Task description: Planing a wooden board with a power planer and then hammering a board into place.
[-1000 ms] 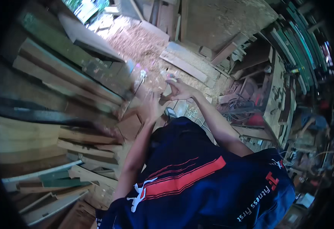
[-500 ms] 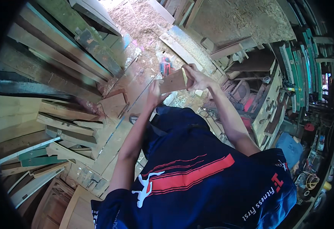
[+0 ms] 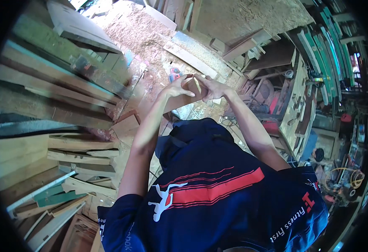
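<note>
A brown wooden board (image 3: 179, 103) is held up in front of my body, with a pale, narrow strip of wood (image 3: 198, 85) showing at its right end. My left hand (image 3: 176, 88) is closed over the board's upper side, its thumb pointing toward that end. Around the right end curls my right hand (image 3: 213, 89), its fingers partly hidden behind the wood. Just beyond my left hand, a red and dark power tool (image 3: 174, 74) rests on the dusty floor.
Stacked planks (image 3: 45, 88) crowd the left side, with shorter offcuts (image 3: 81, 157) below them. Wood shavings (image 3: 127, 27) cover the floor ahead, beside a long pale board (image 3: 190, 59). A cluttered wooden bench (image 3: 291, 109) stands at the right, near green slats (image 3: 318, 63).
My left hand has slid along the board toward its right end, closer to my right hand. The head view has shifted, and the board now extends left beneath my left forearm.
</note>
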Demonstrator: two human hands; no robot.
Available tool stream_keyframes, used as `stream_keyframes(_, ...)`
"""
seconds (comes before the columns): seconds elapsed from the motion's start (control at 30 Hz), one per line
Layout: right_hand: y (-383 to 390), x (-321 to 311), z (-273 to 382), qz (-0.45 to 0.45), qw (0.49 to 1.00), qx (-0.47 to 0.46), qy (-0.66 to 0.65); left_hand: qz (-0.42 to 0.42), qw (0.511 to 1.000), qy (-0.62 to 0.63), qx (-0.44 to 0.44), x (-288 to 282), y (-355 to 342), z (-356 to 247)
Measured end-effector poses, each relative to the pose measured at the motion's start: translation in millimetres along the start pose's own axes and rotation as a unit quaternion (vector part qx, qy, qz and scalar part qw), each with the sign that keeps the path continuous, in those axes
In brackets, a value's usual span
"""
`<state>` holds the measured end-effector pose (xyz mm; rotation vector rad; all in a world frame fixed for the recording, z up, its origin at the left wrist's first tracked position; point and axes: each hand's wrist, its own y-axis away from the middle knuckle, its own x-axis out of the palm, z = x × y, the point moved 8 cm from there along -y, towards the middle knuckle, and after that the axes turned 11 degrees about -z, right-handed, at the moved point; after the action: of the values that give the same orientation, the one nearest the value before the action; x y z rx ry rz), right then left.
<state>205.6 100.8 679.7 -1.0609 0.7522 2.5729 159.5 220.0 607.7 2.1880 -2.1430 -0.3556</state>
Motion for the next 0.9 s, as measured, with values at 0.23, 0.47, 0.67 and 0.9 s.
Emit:
stream_keyframes(0.23,16,11,5,-0.030,0.997,-0.043,-0.053,0.095,0.990,-0.068,-0.079,18,-18,19)
stream_keyframes(0.47,33,8,-16,-0.127,0.950,0.044,-0.282,0.105,0.993,0.018,-0.041,21,-22,1)
stream_keyframes(0.67,18,9,28,-0.199,0.969,0.046,-0.138,0.028,0.998,0.016,-0.063,-14,7,2)
stream_keyframes(0.9,-22,23,79,-0.242,0.960,-0.100,-0.100,-0.118,0.992,0.012,0.051,-64,80,-2)
